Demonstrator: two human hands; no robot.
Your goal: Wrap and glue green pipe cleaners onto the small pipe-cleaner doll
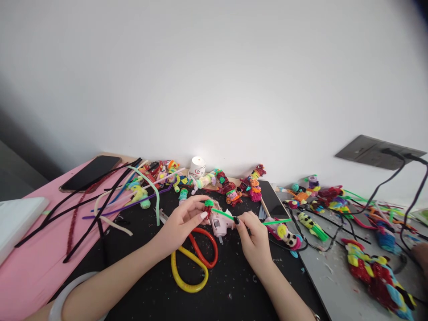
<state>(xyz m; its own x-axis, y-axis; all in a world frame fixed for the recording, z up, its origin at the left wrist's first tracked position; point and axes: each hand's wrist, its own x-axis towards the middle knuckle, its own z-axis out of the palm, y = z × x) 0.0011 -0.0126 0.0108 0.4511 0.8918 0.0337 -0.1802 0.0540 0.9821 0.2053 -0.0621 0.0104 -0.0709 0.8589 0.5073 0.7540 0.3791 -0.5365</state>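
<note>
The left forearm rises from the lower left, a pale bangle (62, 296) around it, and ends in the left hand (182, 223), whose back is turned up and whose fingers reach to the right, bent at the knuckles. Its thumb and fingertips are pinched together on a small red-and-green piece (208, 209). The right forearm climbs from the lower right, leaning to the left, and the right hand (252, 236) is curled, thumb lying forward with a dark nail at its tip, thumb and forefinger clamped on a green stem (222, 214). The stem is held in the air above the black mat (240, 292), in front of a pale glue gun (220, 225). Its long axis runs nearly crosswise: from the red-and-green piece it slopes slightly down to the right hand, then comes out beyond the knuckles and points right, tipped very slightly up, with its free end near a black-and-white spotted figure (290, 238). The red-and-green piece sits at the stem's left end, its green part uppermost and its red part below. Scissors (190, 289) with yellow and red handles lie just below the hands, their blades partly hidden by the left hand.
</note>
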